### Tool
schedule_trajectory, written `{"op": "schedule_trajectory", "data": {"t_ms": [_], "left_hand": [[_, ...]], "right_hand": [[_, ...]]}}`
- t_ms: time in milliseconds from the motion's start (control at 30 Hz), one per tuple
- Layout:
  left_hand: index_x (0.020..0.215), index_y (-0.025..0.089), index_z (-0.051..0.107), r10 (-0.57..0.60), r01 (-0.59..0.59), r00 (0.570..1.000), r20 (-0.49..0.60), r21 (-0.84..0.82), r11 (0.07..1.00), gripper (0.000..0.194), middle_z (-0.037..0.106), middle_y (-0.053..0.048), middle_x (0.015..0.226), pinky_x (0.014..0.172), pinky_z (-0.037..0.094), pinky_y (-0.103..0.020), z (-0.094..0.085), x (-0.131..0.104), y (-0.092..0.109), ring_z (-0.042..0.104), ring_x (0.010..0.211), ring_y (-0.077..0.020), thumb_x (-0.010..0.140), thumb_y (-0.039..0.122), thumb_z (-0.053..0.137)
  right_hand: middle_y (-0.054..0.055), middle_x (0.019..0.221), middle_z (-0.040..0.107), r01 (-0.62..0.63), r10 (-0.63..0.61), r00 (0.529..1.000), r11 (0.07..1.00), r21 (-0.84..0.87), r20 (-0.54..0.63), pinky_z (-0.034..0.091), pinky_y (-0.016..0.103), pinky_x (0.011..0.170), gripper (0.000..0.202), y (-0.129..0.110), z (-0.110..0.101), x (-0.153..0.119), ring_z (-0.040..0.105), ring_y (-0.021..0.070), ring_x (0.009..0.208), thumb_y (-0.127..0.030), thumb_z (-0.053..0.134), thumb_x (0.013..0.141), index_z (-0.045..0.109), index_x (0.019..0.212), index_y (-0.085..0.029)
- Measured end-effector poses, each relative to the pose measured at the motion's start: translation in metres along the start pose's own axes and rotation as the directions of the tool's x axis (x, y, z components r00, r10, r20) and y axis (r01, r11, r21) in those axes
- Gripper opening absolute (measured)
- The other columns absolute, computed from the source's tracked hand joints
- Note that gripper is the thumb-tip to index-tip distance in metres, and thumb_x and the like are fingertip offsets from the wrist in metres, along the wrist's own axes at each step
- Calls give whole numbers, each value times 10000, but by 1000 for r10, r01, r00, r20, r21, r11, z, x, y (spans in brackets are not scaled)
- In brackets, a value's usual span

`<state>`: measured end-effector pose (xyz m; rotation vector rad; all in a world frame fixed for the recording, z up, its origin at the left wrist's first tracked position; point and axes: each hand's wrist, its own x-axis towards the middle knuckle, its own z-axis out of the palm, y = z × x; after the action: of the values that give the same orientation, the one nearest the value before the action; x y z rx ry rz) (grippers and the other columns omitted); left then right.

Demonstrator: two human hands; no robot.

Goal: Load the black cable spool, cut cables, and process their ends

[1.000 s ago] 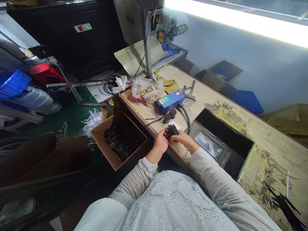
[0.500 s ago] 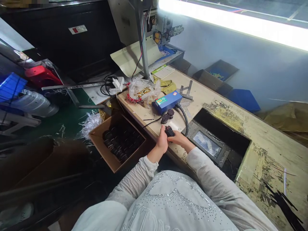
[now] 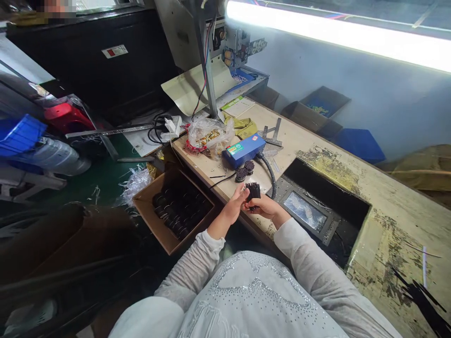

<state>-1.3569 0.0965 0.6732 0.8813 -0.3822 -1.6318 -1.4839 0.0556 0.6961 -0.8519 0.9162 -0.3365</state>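
Bundle (image 3: pixel 252 190) of short black strands: located just below the centre of the frame, above the near edge of the worktable (image 3: pixel 299 134). Grip state: left hand (image 3: pixel 233 206) closed against the left side; right hand (image 3: pixel 266 206) clamped around the lower right part, so both hands hold the same piece. Exact fingertip contact on the far side cannot be told.

Handling (judged from appearance): light; the strands are likely slim and somewhat flexible, stiffer when packed together. Single strands may slide lengthwise or splay if pressure is uneven. Breakage risk appears low. Recommended hold: around the middle, with even pressure from both sides, leaving the ends free.

Appearance: matte black, compact, roughly upright, with slightly uneven upper ends. Whether a band encircles it cannot be told. Two round black bundles (image 3: pixel 244 171) stand side by side just beyond the hands, next to the blue device (image 3: pixel 245 149). Further dark bundles (image 3: pixel 176 216) lie inside the cardboard box (image 3: pixel 150 215), left of centre.
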Motion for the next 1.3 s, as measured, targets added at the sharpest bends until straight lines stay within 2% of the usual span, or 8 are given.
{"op": "schedule_trajectory", "data": {"t_ms": [200, 367, 500, 700, 867, 1033, 1133, 1300], "left_hand": [[1083, 139, 707, -219, 165, 964, 149, 306, 938, 674, 694, -61, 753, 548, 434, -253, -7, -2, 9, 584, 594, -141, 544, 517, 854], [1134, 172, 695, -189, 108, 953, 236, 319, 942, 653, 729, -104, 936, 654, 497, -280, -6, -3, 15, 658, 784, -207, 586, 498, 838], [1316, 235, 566, -167, 109, 944, 284, 210, 972, 860, 712, -129, 1092, 761, 500, -318, -4, -7, 18, 661, 941, -254, 531, 362, 894], [1289, 204, 587, -138, 111, 976, 167, 159, 981, 761, 726, -122, 1012, 747, 500, -324, -2, -11, 12, 679, 900, -259, 572, 229, 840], [1211, 181, 618, -133, 131, 983, 125, 22, 991, 622, 730, -115, 993, 768, 517, -343, -7, -9, 9, 681, 908, -256, 614, 221, 791], [1222, 184, 585, -46, 45, 998, -38, -23, 999, 607, 733, -78, 939, 787, 514, -343, -16, -2, 13, 684, 898, -228, 645, 188, 773], [1176, 179, 597, 56, -52, 992, -116, 32, 998, 597, 720, -39, 841, 783, 507, -328, -17, 6, 11, 686, 893, -225, 610, 163, 786], [1117, 199, 615, 213, -185, 963, -164, 169, 968, 555, 683, 11, 795, 793, 504, -325, -13, 18, -2, 663, 770, -172, 592, 128, 781]], "right_hand": [[-1, 667, 630, -68, 69, 993, 998, -18, 97, 487, 296, 682, 272, 1, 8, -7, 606, 140, 679, -180, 733, 489, 613, 731, -153], [-23, 628, 600, -60, 60, 983, 998, -6, 175, 493, 290, 672, 273, 5, 9, -8, 605, 130, 640, -164, 736, 504, 600, 741, -154], [-20, 614, 606, -89, 91, 971, 996, -19, 220, 491, 278, 645, 244, 10, 7, -4, 617, 133, 610, -156, 721, 491, 575, 687, -152], [6, 623, 646, -106, 133, 968, 985, -136, 212, 487, 275, 632, 257, 10, 10, 2, 629, 148, 622, -198, 728, 511, 596, 728, -156], [67, 783, 704, -73, 162, 953, 943, -326, 257, 489, 268, 643, 407, -1, -2, 4, 650, 170, 739, -456, 777, 608, 659, 838, -142], [51, 830, 662, 32, -32, 999, 916, -399, 5, 458, 240, 605, 513, -7, -19, -3, 597, 136, 722, -571, 759, 633, 662, 893, -141], [-13, 791, 592, 167, -239, 949, 934, -315, -207, 444, 239, 538, 568, -1, -14, -2, 557, 113, 632, -470, 796, 603, 573, 1043, -187], [-60, 807, 500, 226, -317, 924, 906, -359, -216, 491, 266, 505, 741, 15, 3, 13, 510, 93, 563, -315, 780, 549, 439, 1201, -236]]}}
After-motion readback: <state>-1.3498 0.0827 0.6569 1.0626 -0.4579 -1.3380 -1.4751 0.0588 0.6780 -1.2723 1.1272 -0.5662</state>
